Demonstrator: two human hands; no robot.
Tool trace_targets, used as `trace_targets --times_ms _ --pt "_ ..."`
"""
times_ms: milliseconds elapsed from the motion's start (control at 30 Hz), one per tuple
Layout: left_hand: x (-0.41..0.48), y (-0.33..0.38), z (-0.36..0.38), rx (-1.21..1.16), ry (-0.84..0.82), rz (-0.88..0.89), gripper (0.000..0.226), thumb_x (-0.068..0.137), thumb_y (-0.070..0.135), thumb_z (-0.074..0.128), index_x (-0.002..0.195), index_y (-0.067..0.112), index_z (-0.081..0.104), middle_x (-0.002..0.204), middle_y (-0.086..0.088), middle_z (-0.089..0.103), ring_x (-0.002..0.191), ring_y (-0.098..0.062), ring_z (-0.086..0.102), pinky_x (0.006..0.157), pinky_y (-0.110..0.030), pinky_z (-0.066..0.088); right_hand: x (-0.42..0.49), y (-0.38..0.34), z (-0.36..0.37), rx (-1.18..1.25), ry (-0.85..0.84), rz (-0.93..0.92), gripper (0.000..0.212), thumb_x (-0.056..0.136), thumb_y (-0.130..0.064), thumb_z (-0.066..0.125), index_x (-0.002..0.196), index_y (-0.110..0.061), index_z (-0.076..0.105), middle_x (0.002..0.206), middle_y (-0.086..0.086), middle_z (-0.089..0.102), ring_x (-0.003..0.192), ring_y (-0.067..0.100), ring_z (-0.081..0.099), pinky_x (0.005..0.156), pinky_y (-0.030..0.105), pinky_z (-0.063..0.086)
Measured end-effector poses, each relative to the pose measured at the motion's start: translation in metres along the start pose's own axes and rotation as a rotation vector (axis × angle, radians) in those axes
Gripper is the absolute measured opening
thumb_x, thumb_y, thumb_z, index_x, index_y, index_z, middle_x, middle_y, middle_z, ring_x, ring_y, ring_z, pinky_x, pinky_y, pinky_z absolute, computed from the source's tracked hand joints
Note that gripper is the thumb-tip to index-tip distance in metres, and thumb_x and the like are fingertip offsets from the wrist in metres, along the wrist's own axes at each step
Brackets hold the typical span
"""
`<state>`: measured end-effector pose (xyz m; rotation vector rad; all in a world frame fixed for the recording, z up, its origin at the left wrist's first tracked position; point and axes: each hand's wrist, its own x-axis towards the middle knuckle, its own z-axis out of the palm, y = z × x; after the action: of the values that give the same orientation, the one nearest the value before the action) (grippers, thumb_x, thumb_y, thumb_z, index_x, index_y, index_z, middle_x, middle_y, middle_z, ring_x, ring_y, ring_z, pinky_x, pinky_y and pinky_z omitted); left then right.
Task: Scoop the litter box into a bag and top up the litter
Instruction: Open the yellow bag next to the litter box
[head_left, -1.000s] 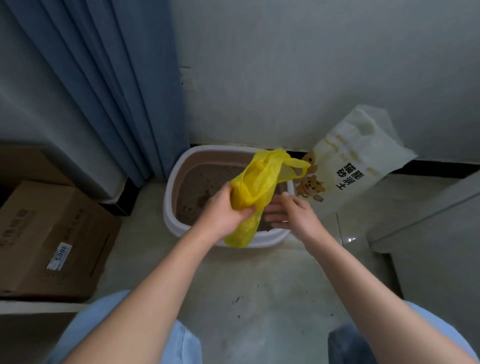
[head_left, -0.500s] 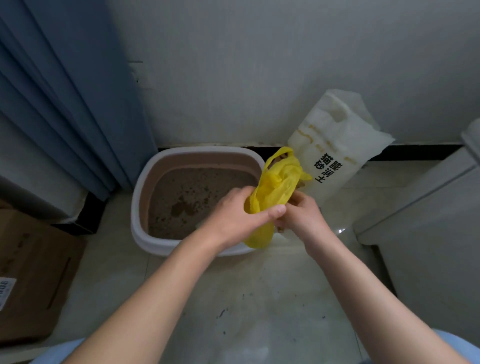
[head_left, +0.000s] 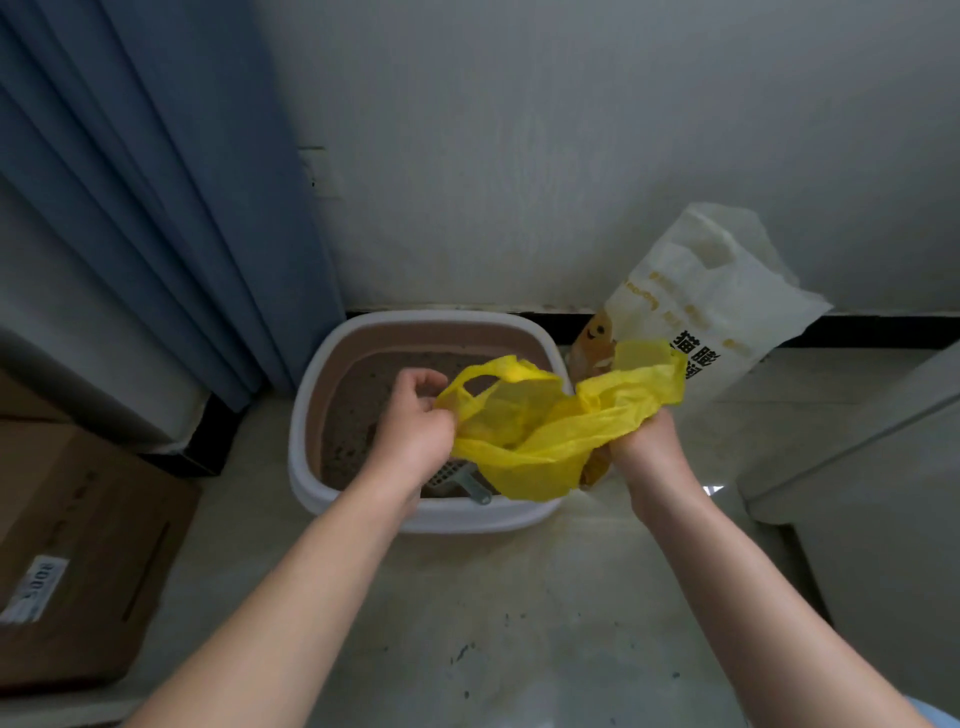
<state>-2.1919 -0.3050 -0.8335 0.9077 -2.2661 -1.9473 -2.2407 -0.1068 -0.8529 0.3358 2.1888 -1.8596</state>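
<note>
- Two hands work one yellow bag (head_left: 535, 431) above the right half of the litter box (head_left: 306, 415). The box sits on the floor (head_left: 493, 597) against the wall, just right of a blue curtain (head_left: 156, 208). The left hand (head_left: 415, 415) pinches one edge of the bag's mouth beside a handle loop. The right hand (head_left: 644, 441) is clenched around a bunched edge on the other side.
- Left-side risk: the left hand's pinch seems to take only a thin fold. It could slip and let the mouth fall closed, and a sharp pull apart could tear the film.
- Middle risk: the bag's bottom sags over the grey scoop (head_left: 457, 480) lying in the box's near corner. The plastic may drag through the litter (head_left: 363, 405) or catch on the scoop's handle.
- Right-side risk: the white litter sack (head_left: 717, 312) leans on the wall just beside the box, close behind the right hand. A wide spreading pull could topple it. I cannot tell whether its top is open.
- The bag is thin, crinkled, translucent yellow film with vest-style handle loops. It is partly spread, its mouth is not fully open, and it looks empty.
- The box has a pale rim and a brownish inner wall. It holds dark, grainy litter with darker clumps, so scooping looks not yet begun.
</note>
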Motion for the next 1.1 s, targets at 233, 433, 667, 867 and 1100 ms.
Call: trace_targets --times_ms 233,433,667,867,1100 --pt "-0.004 0.004 0.000 -0.031 -0.083 -0.094 0.033 0.084 -0.004 0.040 0.068 0.014 0.062 0.063 -0.004 0.059 0.069 -0.023 0.057 0.073 -0.039 0.049 0.000 -0.015 0.003 0.409 0.034 0.233 0.034 0.101 -0.037 0.045 0.100 -0.012 0.069 0.085 0.005 0.077 0.089 0.029 0.073 0.076 0.040 0.060" --pt "0.000 0.002 -0.002 -0.122 -0.002 -0.140 0.031 0.080 -0.003 0.041 0.093 0.012 0.065 0.091 -0.013 0.071 0.096 -0.037 0.068 0.091 -0.058 0.056 -0.002 -0.026 -0.005 0.511 0.065 0.261 0.079 0.098 -0.069 0.021 0.109 -0.002 0.062 0.104 0.018 0.071 0.095 0.032 0.071 0.082 0.044 0.058" --pt "-0.003 -0.001 -0.001 -0.063 0.037 -0.143 0.034 0.081 -0.008 0.040 0.092 0.018 0.059 0.088 -0.010 0.063 0.095 -0.036 0.063 0.093 -0.057 0.055 -0.005 -0.030 -0.017 0.430 0.130 0.143 0.064 0.096 -0.065 0.037 0.114 -0.012 0.069 0.108 0.010 0.074 0.100 0.027 0.071 0.095 0.047 0.054" --pt "-0.007 -0.002 0.002 -0.124 -0.021 -0.167 0.038 0.075 -0.011 0.039 0.078 0.018 0.063 0.079 -0.009 0.061 0.089 -0.031 0.057 0.084 -0.044 0.048 -0.005 -0.030 -0.023 0.051 0.065 0.063 0.041 0.077 -0.046 0.078 0.098 -0.011 0.073 0.094 0.010 0.077 0.085 0.022 0.075 0.082 0.041 0.061" --pt "-0.012 -0.003 -0.002 -0.091 -0.053 -0.145 0.059 0.088 -0.004 0.042 0.046 0.029 0.066 0.051 0.009 0.059 0.078 -0.023 0.055 0.083 -0.038 0.048 -0.001 -0.040 -0.044 -0.258 0.292 -0.208 0.062 0.071 -0.055 0.077 0.125 -0.027 0.063 0.119 -0.004 0.066 0.113 0.012 0.061 0.098 0.039 0.051"
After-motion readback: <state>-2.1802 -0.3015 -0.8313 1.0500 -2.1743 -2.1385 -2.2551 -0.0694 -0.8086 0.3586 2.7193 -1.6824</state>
